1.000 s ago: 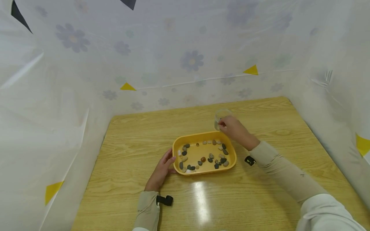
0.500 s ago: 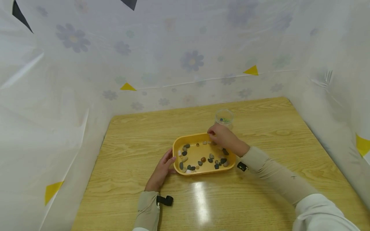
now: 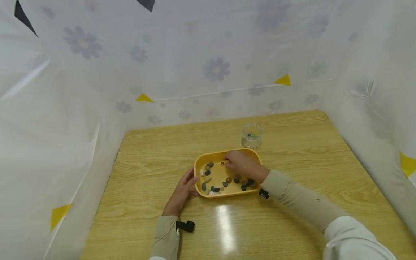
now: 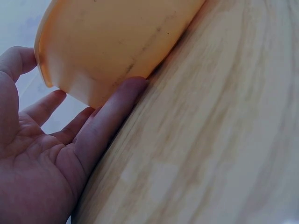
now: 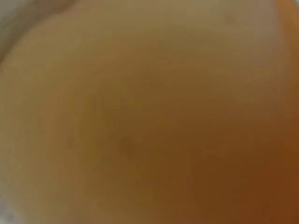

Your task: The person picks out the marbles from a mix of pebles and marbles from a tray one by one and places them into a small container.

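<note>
The right hand (image 3: 242,167) has moved from the jar (image 3: 251,136) into the tray (image 3: 199,165); its fingers' spread is hidden.

Your head view looks down on the shallow yellow plastic tray (image 3: 199,169); both wrist views press close against it (image 4: 117,42).

Beige sleeves (image 3: 302,200) over a white top; small black wrist devices (image 3: 185,226) strapped on both arms.
</note>
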Available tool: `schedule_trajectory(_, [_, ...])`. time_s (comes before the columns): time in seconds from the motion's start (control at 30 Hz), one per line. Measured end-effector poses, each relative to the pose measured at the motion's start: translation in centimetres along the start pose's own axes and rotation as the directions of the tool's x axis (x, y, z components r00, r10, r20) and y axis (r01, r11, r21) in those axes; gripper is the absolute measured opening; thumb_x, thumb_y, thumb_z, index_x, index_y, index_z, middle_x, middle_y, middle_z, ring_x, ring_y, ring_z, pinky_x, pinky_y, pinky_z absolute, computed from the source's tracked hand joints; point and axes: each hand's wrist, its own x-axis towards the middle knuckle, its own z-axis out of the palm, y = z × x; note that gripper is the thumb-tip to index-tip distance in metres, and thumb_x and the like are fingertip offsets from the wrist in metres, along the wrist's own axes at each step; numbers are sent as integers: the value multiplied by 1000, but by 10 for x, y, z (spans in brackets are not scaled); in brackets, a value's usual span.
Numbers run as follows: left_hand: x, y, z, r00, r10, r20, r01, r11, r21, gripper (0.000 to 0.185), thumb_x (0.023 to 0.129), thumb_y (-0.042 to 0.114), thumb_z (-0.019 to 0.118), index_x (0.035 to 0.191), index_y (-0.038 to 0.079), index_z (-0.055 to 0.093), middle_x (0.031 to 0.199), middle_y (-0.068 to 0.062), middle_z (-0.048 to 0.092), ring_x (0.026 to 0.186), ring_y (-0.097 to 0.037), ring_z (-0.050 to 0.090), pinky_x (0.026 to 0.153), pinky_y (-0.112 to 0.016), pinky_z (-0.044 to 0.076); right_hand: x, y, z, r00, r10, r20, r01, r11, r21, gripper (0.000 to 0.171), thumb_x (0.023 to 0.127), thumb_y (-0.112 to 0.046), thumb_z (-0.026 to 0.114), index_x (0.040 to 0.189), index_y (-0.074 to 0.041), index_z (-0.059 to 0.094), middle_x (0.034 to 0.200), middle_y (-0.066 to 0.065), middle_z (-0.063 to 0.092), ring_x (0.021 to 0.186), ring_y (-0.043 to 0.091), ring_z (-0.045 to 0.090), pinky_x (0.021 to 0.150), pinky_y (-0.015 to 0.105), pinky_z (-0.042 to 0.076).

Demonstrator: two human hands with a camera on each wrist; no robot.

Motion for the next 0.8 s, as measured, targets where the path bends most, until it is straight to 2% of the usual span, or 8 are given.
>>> schedule_trajectory(0.07, [1, -1, 0, 1000, 0, -1, 0, 1000, 0, 52, 96, 30, 51, 144, 29, 32, 144, -1, 35, 121, -27, 44, 73, -43, 55, 0, -2, 3, 1000, -16, 14, 17, 1000, -19, 19, 94, -12, 54, 102, -3, 68, 90, 5, 65, 77, 16, 58, 69, 32, 50])
schedule_trajectory(0.17, [1, -1, 0, 1000, 1, -5, -1, 1000, -1, 52, 96, 30, 52, 144, 28, 32, 144, -1, 35, 121, -27, 44, 73, -43, 55, 0, -4, 9, 999, -41, 12, 42, 996, -78, 20, 93, -13, 56, 107, -2, 66, 101, 8, 65, 91, 19, 60, 79, 35, 51])
schedule_trajectory(0.23, [1, -1, 0, 1000, 2, -6, -2, 1000, -2, 53, 96, 30, 52, 144, 28, 33, 144, -2, 35, 121, -28, 45, 73, -42, 55, 0, -5, 12, 998, -55, 8, 55, 992, -112, 22, 92, -12, 55, 108, -1, 66, 102, 10, 64, 93, 21, 59, 80, 35, 51])
schedule_trajectory(0.33, [1, 0, 0, 1000, 9, -3, -9, 1000, -2, 53, 96, 30, 52, 145, 28, 32, 144, -2, 35, 120, -28, 45, 72, -43, 55, 2, -8, 16, 998, -64, -3, 63, 989, -133, 21, 91, -9, 54, 106, 1, 66, 97, 10, 63, 84, 19, 58, 75, 33, 51])
schedule_trajectory(0.5, [1, 0, 0, 1000, 17, 8, -17, 1000, -10, 54, 94, 33, 54, 144, 27, 33, 144, -4, 35, 121, -30, 44, 73, -44, 55, 5, -9, 22, 998, -64, -4, 63, 987, -145, 15, 92, -9, 53, 98, -3, 66, 82, 2, 57, 68, 12, 49, 62, 27, 46])
schedule_trajectory(0.63, [1, -1, 0, 1000, 17, 13, -17, 1000, -4, 56, 94, 35, 55, 144, 27, 32, 144, -4, 34, 121, -30, 44, 73, -45, 54, 8, -7, 27, 997, -73, -17, 69, 984, -165, 13, 92, -10, 54, 90, -6, 66, 78, 0, 55, 65, 11, 47, 59, 26, 44])
schedule_trajectory(0.8, [1, 0, -1, 1000, 19, 16, -19, 1000, 3, 55, 95, 33, 53, 145, 27, 31, 145, -5, 34, 121, -31, 44, 74, -44, 54, 10, -5, 31, 998, -43, -42, 33, 978, -208, 13, 92, -12, 54, 88, -9, 66, 79, 0, 54, 65, 10, 46, 58, 24, 43])
